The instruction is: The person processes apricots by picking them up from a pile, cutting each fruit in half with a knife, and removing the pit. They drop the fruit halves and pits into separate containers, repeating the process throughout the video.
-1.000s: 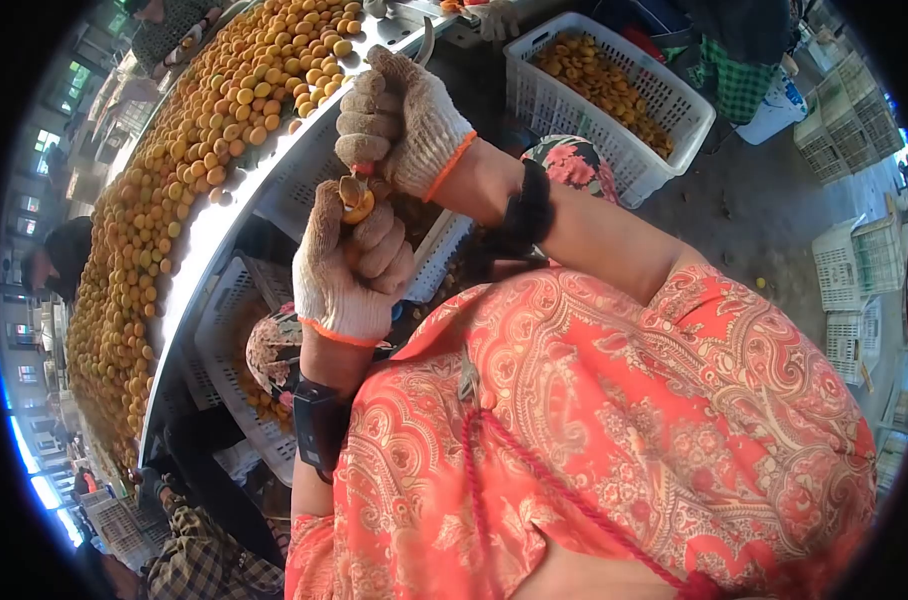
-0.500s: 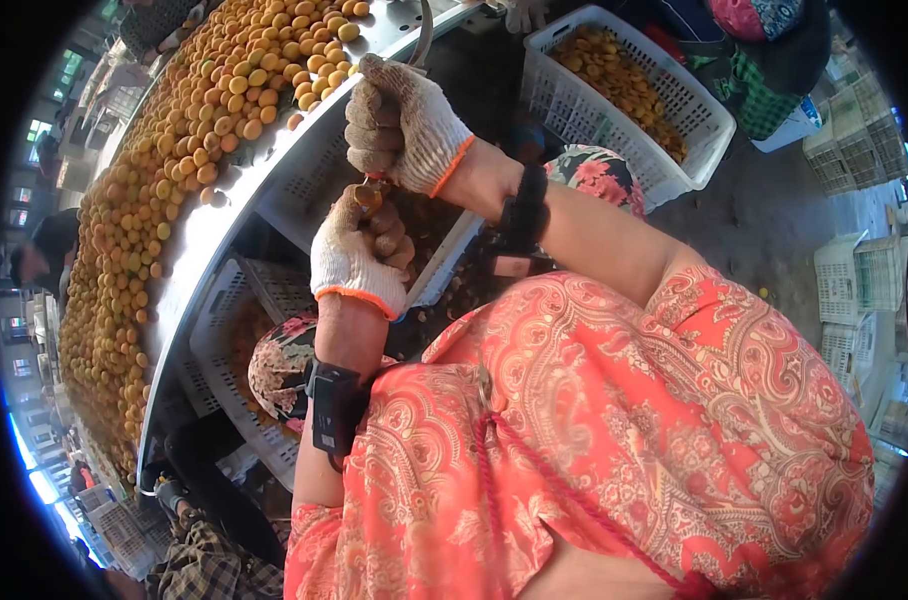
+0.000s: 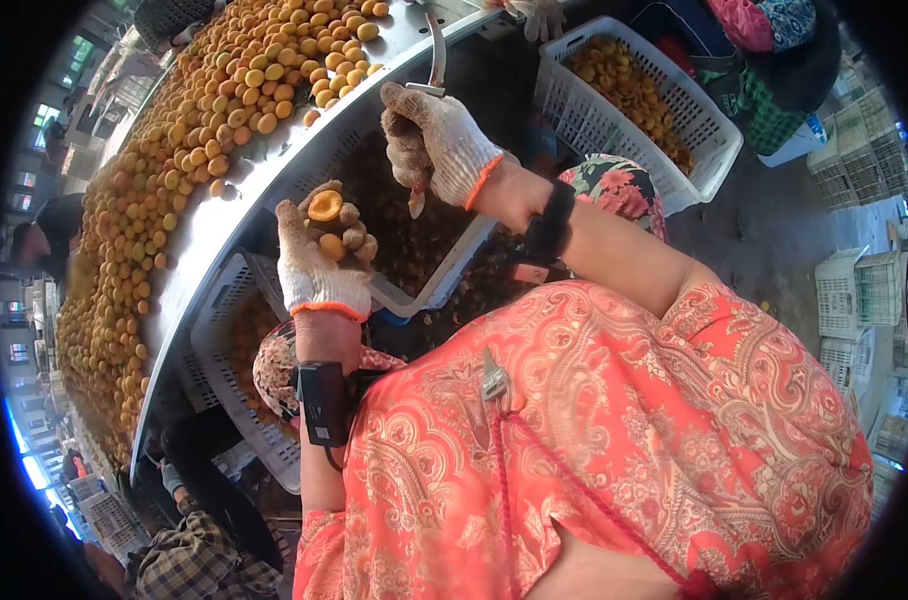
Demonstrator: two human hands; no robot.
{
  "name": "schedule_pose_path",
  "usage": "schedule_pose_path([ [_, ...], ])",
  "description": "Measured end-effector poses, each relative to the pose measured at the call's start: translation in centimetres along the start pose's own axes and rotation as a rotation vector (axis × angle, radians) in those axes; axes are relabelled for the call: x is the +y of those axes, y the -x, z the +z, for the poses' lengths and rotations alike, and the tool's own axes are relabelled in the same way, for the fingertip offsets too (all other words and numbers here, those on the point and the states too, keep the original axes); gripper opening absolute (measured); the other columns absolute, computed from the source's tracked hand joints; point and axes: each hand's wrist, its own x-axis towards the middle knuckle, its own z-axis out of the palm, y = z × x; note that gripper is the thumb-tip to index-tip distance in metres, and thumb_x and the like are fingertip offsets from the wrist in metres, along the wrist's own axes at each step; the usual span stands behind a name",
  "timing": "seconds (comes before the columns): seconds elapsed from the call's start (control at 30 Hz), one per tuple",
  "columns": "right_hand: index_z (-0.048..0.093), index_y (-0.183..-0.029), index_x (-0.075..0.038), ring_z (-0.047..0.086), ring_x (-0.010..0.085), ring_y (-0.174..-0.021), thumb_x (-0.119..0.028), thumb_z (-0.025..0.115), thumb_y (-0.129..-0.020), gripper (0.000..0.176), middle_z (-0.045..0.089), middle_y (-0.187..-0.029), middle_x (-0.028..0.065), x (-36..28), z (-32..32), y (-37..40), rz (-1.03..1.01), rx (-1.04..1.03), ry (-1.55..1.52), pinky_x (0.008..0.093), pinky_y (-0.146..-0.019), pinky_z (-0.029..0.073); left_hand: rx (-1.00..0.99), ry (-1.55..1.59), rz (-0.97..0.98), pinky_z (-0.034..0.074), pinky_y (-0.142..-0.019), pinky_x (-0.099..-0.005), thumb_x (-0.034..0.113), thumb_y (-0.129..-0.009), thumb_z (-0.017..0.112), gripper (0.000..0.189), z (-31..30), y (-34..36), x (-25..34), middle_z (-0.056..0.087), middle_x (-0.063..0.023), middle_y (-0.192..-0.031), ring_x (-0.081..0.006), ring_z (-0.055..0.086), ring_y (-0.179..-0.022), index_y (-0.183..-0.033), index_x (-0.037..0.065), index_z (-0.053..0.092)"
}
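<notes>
My left hand, in a soiled white glove with an orange cuff, holds an opened apricot; one half shows its hollow cut face, and another orange piece rests against the palm. Up and to the right, my right hand, gloved the same way, is closed around a knife. The short blade sticks out below the fist, and a curved metal piece rises above it. The hands are apart, over a crate with dark contents.
Whole apricots are heaped on a metal table at the left. A white crate of apricot pieces stands upper right, another crate lower left. Other people sit nearby, one in a plaid garment. Stacked crates line the right.
My hands have moved apart, the left down and left, the right to the right. The apricot, mostly hidden between them before, now shows open in my left hand.
</notes>
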Motion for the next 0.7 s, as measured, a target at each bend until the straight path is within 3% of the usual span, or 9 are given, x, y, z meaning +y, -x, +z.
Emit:
schedule_pose_path([
  [0.1, 0.052, -0.073, -0.011, 0.037, 0.0119, -0.037, -0.027, 0.063, -0.096, 0.030, 0.041, -0.053, -0.0012, -0.1, 0.3, 0.8, 0.036, 0.086, -0.029, 0.0289, -0.035, 0.028, 0.098, -0.060, 0.008, 0.036, -0.052, -0.0254, 0.041, -0.098, 0.057, 0.042, 0.0, 1.5, 0.9, 0.058, -0.0074, -0.083, -0.0133, 0.045, -0.060, -0.115, 0.003, 0.060],
  [0.13, 0.052, -0.074, -0.011, 0.036, 0.0119, -0.037, -0.027, 0.063, -0.096, 0.029, 0.041, -0.053, -0.0013, -0.2, 0.1, 1.0, 0.072, 0.103, -0.041, 0.0292, -0.036, 0.027, 0.176, -0.089, 0.018, 0.035, -0.052, -0.0244, 0.030, -0.095, 0.065, 0.034, -0.1, 2.4, 1.7, 0.058, -0.0058, -0.083, -0.0118, 0.045, -0.061, -0.114, 0.002, 0.060],
  [0.3, 0.052, -0.072, -0.010, 0.031, 0.0107, -0.037, -0.027, 0.063, -0.095, 0.030, 0.037, -0.053, -0.0026, -1.7, -1.8, 2.7, 0.133, 0.148, -0.022, 0.0298, -0.036, 0.025, 0.243, -0.174, 0.136, 0.038, -0.054, -0.0235, 0.019, -0.091, 0.065, 0.024, -9.1, 6.2, 8.9, 0.057, -0.0056, -0.085, -0.0128, 0.048, -0.066, -0.109, 0.003, 0.061],
  [0.37, 0.051, -0.072, -0.010, 0.030, 0.0093, -0.037, -0.027, 0.063, -0.095, 0.031, 0.036, -0.053, -0.0041, -2.0, -2.8, 3.5, 0.142, 0.216, 0.016, 0.0283, -0.037, 0.024, 0.516, -0.434, 0.392, 0.047, -0.059, -0.0252, 0.011, -0.090, 0.062, 0.016, -14.3, 8.1, 12.1, 0.060, -0.0068, -0.083, -0.0147, 0.055, -0.070, -0.105, 0.004, 0.061],
  [0.43, 0.051, -0.073, -0.010, 0.029, 0.0086, -0.037, -0.023, 0.063, -0.094, 0.027, 0.037, -0.053, -0.0048, -2.1, -3.8, 3.8, 0.199, 0.273, 0.026, 0.0269, -0.037, 0.024, 0.757, -0.867, 0.484, 0.051, -0.065, -0.0272, 0.009, -0.089, 0.062, 0.016, -18.7, 10.3, 15.8, 0.062, -0.0065, -0.086, -0.0155, 0.060, -0.075, -0.104, 0.004, 0.061],
  [0.5, 0.051, -0.076, -0.010, 0.031, 0.0080, -0.039, -0.020, 0.063, -0.093, 0.024, 0.038, -0.055, -0.0043, -1.9, -4.4, 3.8, 0.250, 0.284, 0.057, 0.0268, -0.038, 0.024, 0.769, -0.791, 0.684, 0.052, -0.067, -0.0291, 0.009, -0.088, 0.064, 0.016, -21.9, 11.2, 20.0, 0.064, -0.0068, -0.089, -0.0149, 0.062, -0.079, -0.103, 0.004, 0.061],
  [0.57, 0.051, -0.078, -0.010, 0.033, 0.0074, -0.040, -0.018, 0.064, -0.092, 0.020, 0.040, -0.057, -0.0037, -1.2, -4.9, 3.6, 0.317, 0.298, 0.092, 0.0267, -0.038, 0.025, 0.795, -0.758, 0.702, 0.050, -0.078, -0.0289, 0.011, -0.091, 0.062, 0.020, -11.8, 10.9, 18.8, 0.065, -0.0075, -0.098, -0.0152, 0.063, -0.088, -0.110, 0.004, 0.061],
  [0.63, 0.051, -0.085, -0.009, 0.038, 0.0089, -0.044, -0.015, 0.064, -0.091, 0.016, 0.045, -0.062, -0.0010, -0.5, -5.2, 3.2, 0.328, 0.250, 0.181, 0.0269, -0.038, 0.030, 0.579, -0.770, 0.655, 0.048, -0.083, -0.0291, 0.013, -0.092, 0.062, 0.024, -8.6, 7.9, 18.8, 0.065, -0.0066, -0.106, -0.0159, 0.062, -0.092, -0.114, 0.004, 0.062],
  [0.7, 0.052, -0.092, -0.008, 0.042, 0.0102, -0.049, -0.013, 0.063, -0.091, 0.012, 0.047, -0.069, 0.0014, 0.1, -4.9, 3.3, 0.292, 0.260, 0.341, 0.0273, -0.041, 0.034, 0.435, -1.072, 0.619, 0.047, -0.076, -0.0267, 0.015, -0.092, 0.062, 0.027, -4.6, 3.7, 17.1, 0.065, -0.0065, -0.106, -0.0141, 0.062, -0.098, -0.116, 0.004, 0.062],
])
